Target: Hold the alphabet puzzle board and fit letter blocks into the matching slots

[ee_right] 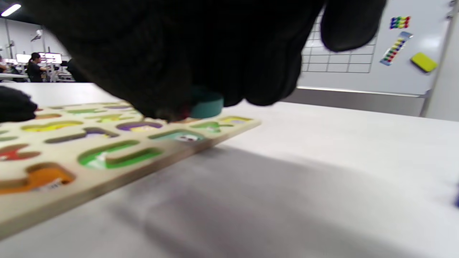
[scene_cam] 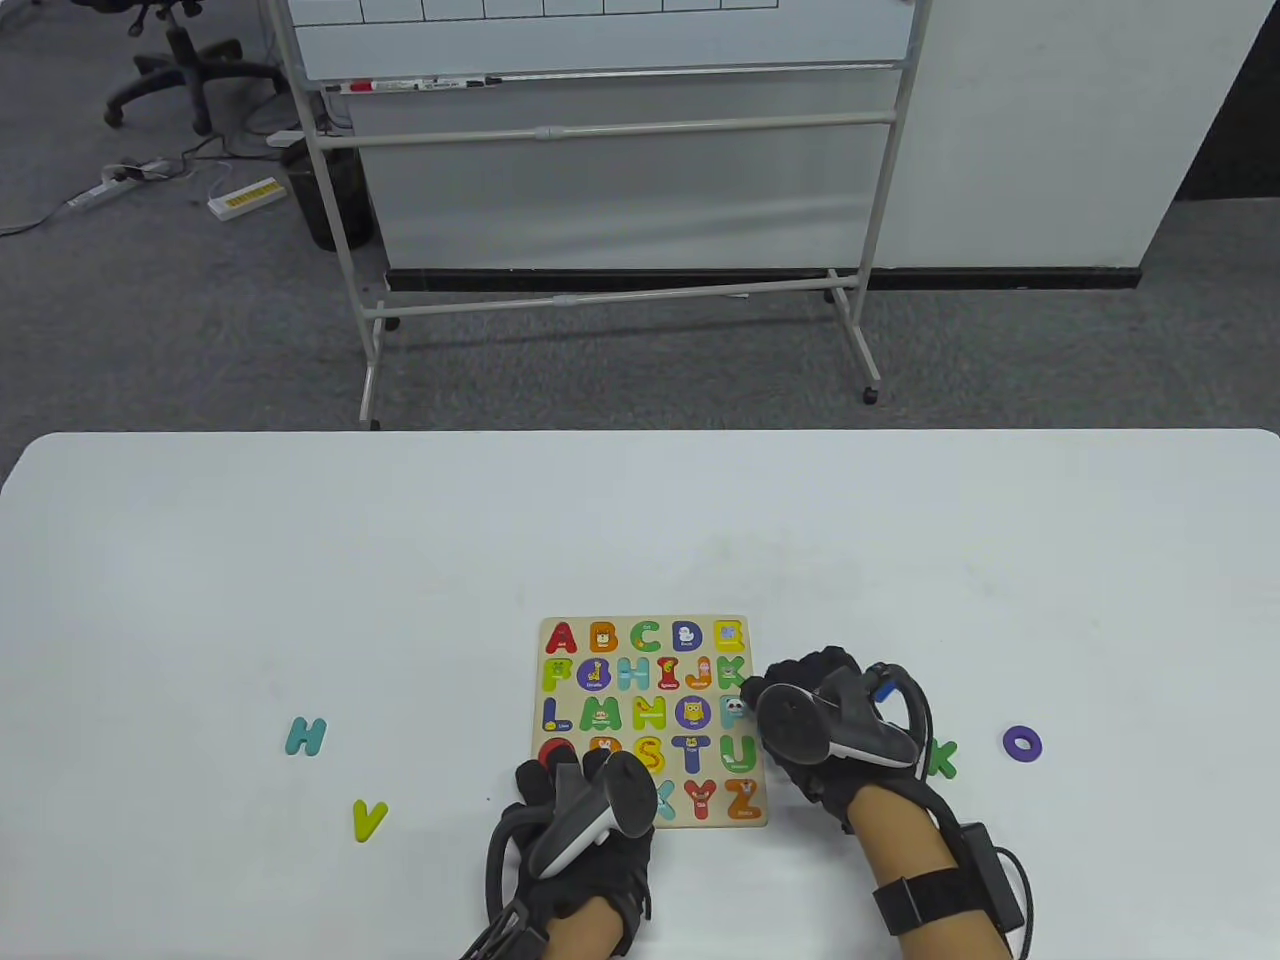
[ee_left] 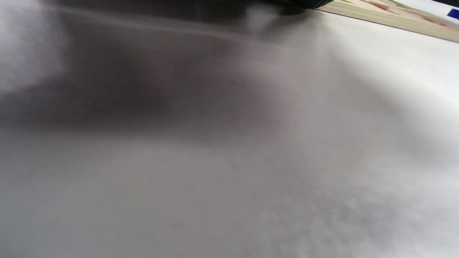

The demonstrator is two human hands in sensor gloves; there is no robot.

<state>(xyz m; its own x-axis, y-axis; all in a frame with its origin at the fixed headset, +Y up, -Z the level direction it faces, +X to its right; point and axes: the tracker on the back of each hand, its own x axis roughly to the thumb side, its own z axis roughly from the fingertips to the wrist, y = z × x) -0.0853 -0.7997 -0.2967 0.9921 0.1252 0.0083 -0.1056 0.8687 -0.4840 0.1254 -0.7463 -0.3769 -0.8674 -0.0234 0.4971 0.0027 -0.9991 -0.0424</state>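
The table view looks down from above the near edge of the white table [scene_cam: 300,520], facing the whiteboard stand [scene_cam: 610,200] beyond it, with the puzzle board [scene_cam: 652,720] low in frame. The left wrist view skims the tabletop very close and blurred, catching only the board's edge [ee_left: 391,22] at top right. The right wrist view sits low beside the board [ee_right: 107,157], facing across it toward the whiteboard [ee_right: 358,57]. All three share the board.

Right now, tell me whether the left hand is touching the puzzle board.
Touching. The table view shows the left hand lying over the puzzle board at its near-left corner, fingers resting on the surface with no gap visible.
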